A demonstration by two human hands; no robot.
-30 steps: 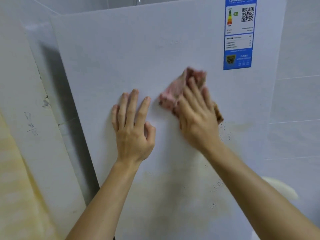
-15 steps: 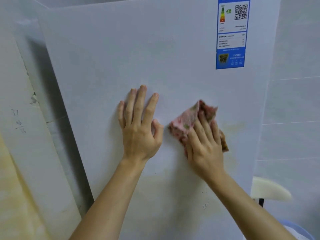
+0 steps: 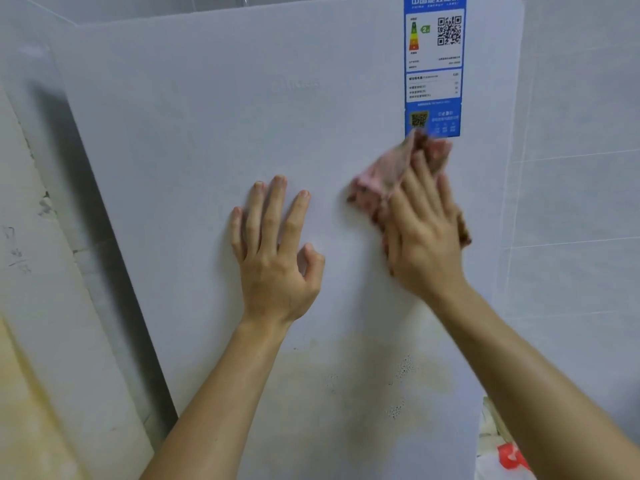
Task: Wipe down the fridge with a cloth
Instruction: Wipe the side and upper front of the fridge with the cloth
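The white fridge door (image 3: 207,133) fills the view, stiff, smooth and probably slippery; yellowish stains and dark specks (image 3: 403,368) mark its lower part. Its faint embossed logo is unreadable. The blue energy label (image 3: 433,64) is headed 中国能效标识, with a green "2" arrow and QR codes. The left hand (image 3: 277,258) lies spread flat on the door. The right hand (image 3: 424,244), fingers straight, presses the pink cloth (image 3: 381,174) against the door just under the label. The cloth looks soft, light and limp, best held under a flat palm.
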